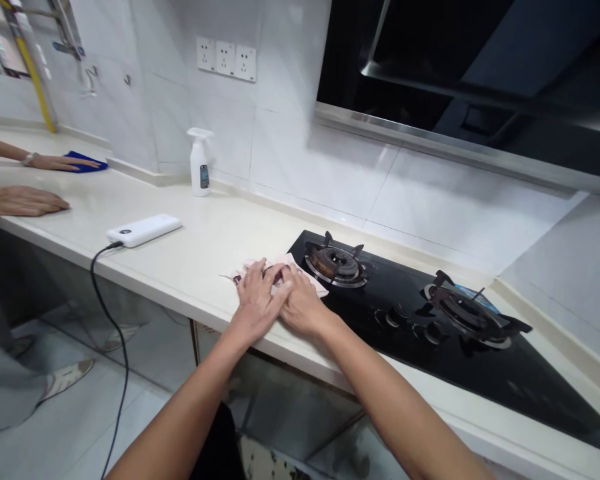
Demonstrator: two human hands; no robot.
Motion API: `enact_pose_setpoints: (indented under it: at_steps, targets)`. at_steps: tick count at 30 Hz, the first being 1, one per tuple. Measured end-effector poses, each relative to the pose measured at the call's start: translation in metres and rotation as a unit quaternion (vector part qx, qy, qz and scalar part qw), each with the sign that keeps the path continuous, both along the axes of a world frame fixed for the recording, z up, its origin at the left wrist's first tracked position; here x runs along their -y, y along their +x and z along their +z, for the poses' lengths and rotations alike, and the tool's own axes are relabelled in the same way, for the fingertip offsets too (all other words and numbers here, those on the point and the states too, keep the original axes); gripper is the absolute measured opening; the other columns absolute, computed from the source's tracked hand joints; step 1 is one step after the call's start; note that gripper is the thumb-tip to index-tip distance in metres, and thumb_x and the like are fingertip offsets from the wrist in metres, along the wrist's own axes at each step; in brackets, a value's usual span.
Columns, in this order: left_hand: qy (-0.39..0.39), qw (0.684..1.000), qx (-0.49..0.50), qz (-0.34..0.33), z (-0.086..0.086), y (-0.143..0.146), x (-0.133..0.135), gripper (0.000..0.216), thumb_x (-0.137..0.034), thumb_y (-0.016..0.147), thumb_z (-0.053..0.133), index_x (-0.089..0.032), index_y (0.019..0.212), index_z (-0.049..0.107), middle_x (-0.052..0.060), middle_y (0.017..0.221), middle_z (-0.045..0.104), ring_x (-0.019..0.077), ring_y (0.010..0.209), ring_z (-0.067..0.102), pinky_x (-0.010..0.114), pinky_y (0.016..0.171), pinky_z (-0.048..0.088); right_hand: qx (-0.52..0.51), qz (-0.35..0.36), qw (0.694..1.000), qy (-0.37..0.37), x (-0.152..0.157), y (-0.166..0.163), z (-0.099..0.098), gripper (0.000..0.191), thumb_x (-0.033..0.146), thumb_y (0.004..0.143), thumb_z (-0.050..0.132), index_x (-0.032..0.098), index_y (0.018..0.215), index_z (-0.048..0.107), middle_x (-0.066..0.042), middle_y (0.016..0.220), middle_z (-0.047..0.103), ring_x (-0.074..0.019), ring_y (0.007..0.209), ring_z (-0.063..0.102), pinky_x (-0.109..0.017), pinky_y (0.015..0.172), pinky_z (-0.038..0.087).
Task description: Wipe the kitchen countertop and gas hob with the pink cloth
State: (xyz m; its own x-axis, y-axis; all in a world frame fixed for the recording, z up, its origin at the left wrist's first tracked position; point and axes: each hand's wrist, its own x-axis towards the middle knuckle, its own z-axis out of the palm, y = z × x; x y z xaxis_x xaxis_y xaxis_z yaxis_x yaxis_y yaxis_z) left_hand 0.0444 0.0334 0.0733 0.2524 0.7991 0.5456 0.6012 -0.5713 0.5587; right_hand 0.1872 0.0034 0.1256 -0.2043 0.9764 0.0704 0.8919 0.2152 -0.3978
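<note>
Both my hands press side by side on a pale pink cloth point(307, 280) lying on the white counter point(195, 257), just left of the black gas hob point(405, 333). My left hand point(257, 300) lies flat with its fingers spread over the cloth. My right hand point(300, 303) lies beside it, its fingers overlapping the left ones. Most of the cloth is hidden under my hands. The hob's left burner point(336, 265) is right beyond my fingertips.
A white spray bottle point(200, 162) stands by the tiled wall. A white power bank point(143, 230) with a black cable lies on the counter's left part. At far left another person's hands point(25, 200) rest on the counter, one on a blue cloth point(87, 162). The right burner point(467, 310) is farther right.
</note>
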Motion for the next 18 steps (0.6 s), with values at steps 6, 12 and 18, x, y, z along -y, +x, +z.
enact_pose_setpoints:
  at_steps: [6, 12, 18]
  targets:
    - [-0.029, 0.992, -0.114, 0.039, 0.013, 0.000, 0.008, 0.058, -0.057, 0.102, 0.049, -0.033, 0.155, 0.054, 0.014, 0.171, 0.033, 0.0402, 0.160, 0.024, 0.068, 0.125, 0.022, -0.003, -0.003, 0.998, 0.061, 0.085, 0.070, -0.015, 0.051, 0.043, 0.100, 0.058, 0.024, 0.147, 0.059, -0.013, 0.176, 0.025, -0.0303, 0.164, 0.017, -0.056, 0.132, 0.017]
    - [-0.097, 0.974, -0.203, 0.008, 0.048, 0.010, 0.016, 0.072, -0.066, 0.094, 0.058, -0.037, 0.159, 0.049, 0.014, 0.174, 0.026, 0.0517, 0.160, 0.017, 0.073, 0.121, 0.028, 0.018, -0.124, 0.972, 0.198, 0.158, 0.145, -0.065, 0.043, 0.051, 0.105, 0.049, 0.029, 0.136, 0.068, -0.012, 0.161, 0.051, -0.0330, 0.151, 0.045, -0.062, 0.123, 0.038]
    - [-0.118, 0.957, -0.260, -0.055, 0.052, 0.035, -0.020, 0.074, -0.070, 0.088, 0.064, -0.039, 0.155, 0.053, 0.013, 0.171, 0.031, 0.0518, 0.160, 0.015, 0.072, 0.119, 0.034, 0.097, -0.139, 0.944, 0.284, 0.169, 0.171, -0.103, 0.042, 0.052, 0.105, 0.051, 0.026, 0.133, 0.068, -0.013, 0.145, 0.066, -0.0347, 0.137, 0.060, -0.062, 0.112, 0.049]
